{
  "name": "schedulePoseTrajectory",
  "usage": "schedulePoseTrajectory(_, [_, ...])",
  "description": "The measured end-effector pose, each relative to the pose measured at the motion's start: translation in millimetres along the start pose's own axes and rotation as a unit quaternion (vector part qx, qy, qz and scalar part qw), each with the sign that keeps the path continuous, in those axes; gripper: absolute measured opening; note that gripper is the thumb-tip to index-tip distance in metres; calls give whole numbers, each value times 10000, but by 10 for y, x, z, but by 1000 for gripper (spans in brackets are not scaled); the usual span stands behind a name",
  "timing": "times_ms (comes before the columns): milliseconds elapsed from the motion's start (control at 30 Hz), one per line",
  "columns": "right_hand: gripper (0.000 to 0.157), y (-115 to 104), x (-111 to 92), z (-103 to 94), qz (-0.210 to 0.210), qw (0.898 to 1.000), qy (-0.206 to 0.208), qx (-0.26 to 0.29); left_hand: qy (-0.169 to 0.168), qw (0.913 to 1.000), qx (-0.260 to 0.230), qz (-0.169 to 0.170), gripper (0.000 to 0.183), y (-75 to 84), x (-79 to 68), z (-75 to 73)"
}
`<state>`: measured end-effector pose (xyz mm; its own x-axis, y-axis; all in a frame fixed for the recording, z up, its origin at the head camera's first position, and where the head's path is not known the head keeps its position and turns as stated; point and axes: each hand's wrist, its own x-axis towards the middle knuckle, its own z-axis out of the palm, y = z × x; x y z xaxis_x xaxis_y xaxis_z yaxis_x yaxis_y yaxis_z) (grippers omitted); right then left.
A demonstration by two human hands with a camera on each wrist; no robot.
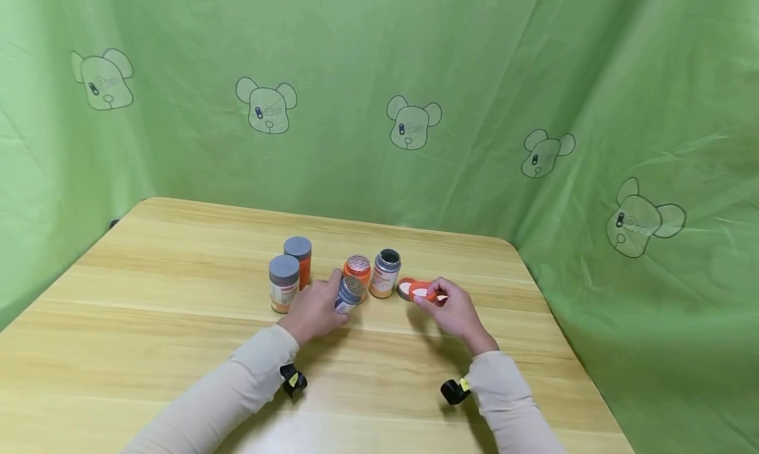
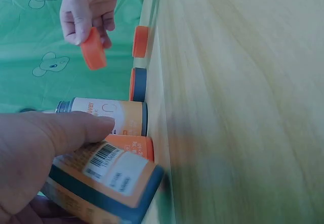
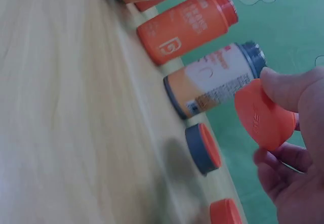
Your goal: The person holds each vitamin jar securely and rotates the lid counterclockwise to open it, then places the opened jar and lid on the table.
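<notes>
My left hand [image 1: 315,309] grips a white-and-orange bottle [image 2: 114,178] with a dark neck and a shiny seal on top. It is tilted, its base apart from the table. My right hand [image 1: 453,309] pinches an orange lid [image 3: 266,115] between thumb and fingers, above the table. Under it lie a grey lid with an orange inside [image 3: 202,148] and another orange lid [image 2: 140,42]. Just beyond my left hand stands an orange bottle [image 3: 187,27] with a sealed top. Beside that is an uncapped white-and-orange bottle [image 3: 212,80] with a dark mouth.
Left of my left hand stand two bottles with grey caps: a white-and-orange bottle [image 1: 284,284] and, behind it, an orange bottle [image 1: 304,269]. All of this is on a wooden table [image 1: 148,362]. A green curtain [image 1: 344,170] hangs behind the table and at its sides.
</notes>
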<state>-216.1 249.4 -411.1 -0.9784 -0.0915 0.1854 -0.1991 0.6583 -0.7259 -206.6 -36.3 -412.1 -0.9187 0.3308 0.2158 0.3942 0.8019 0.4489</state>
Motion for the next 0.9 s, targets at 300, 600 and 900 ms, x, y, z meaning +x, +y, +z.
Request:
schedulePoseTrajectory(300, [24,178,-9,-133,209,9987,270,-390,315,9992,-119,235,69,29,13,-22])
schedulePoseTrajectory(600, [25,295,28,-255,430,9958,395,-708,263,9995,-139,-54,79,-1,-10,-60])
schedulePoseTrajectory(900, [24,468,17,-449,772,9865,713,-1257,272,9996,-71,51,83,37,21,-55])
